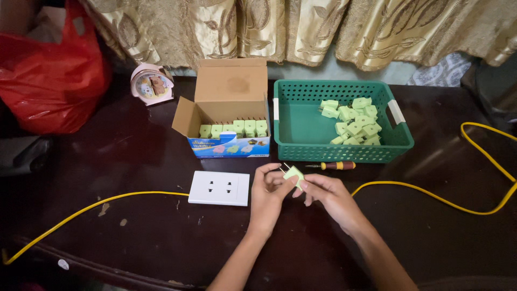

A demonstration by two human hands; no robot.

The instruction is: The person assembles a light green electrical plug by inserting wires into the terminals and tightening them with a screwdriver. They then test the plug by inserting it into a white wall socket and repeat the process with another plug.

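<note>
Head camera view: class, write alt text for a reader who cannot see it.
Two hands, left hand and right hand, hold a small pale green plug over a dark table. Behind are a white socket plate, an open cardboard box and a green basket of similar plugs, with a screwdriver and yellow cable.

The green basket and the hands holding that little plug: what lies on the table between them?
In the head view, a small screwdriver lies there, just before the green basket.

Both hands, left hand [267,189] and right hand [326,193], pinch a small pale-green plastic plug adapter [293,173], apparently prongs up-left, above the dark wooden table [140,156], beside a white rectangular socket plate [219,188].
</note>
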